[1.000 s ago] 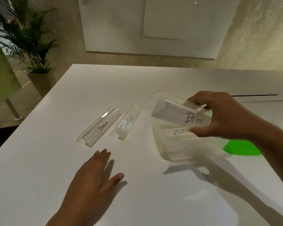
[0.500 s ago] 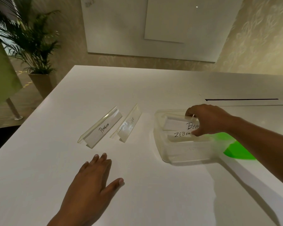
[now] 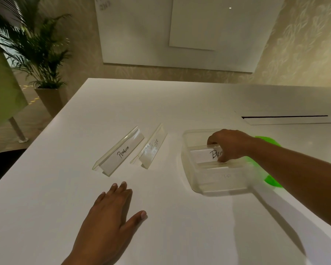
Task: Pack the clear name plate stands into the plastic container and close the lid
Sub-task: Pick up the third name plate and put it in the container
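Observation:
A clear plastic container (image 3: 191, 169) sits on the white table right of centre. My right hand (image 3: 231, 144) reaches into it, fingers pinched on the clear "Bear" name plate stand (image 3: 203, 154), which lies inside; another stand under it is mostly hidden. Two more clear stands lie on the table to the left: "Penguin" (image 3: 120, 153) and "Tiger" (image 3: 153, 147). My left hand (image 3: 111, 213) rests flat on the table near the front, fingers spread, holding nothing. The green lid (image 3: 271, 180) lies behind the container, partly covered by my right arm.
The white table (image 3: 161, 104) ends at its left edge, with a potted palm (image 3: 40, 60) on the floor beyond. A cable slot (image 3: 285, 117) runs across the table's back right. A whiteboard (image 3: 180, 29) hangs on the far wall.
My right hand has lowered the Bear stand from above the container down into it, over the Zebra stand. My left hand has stayed flat on the table.

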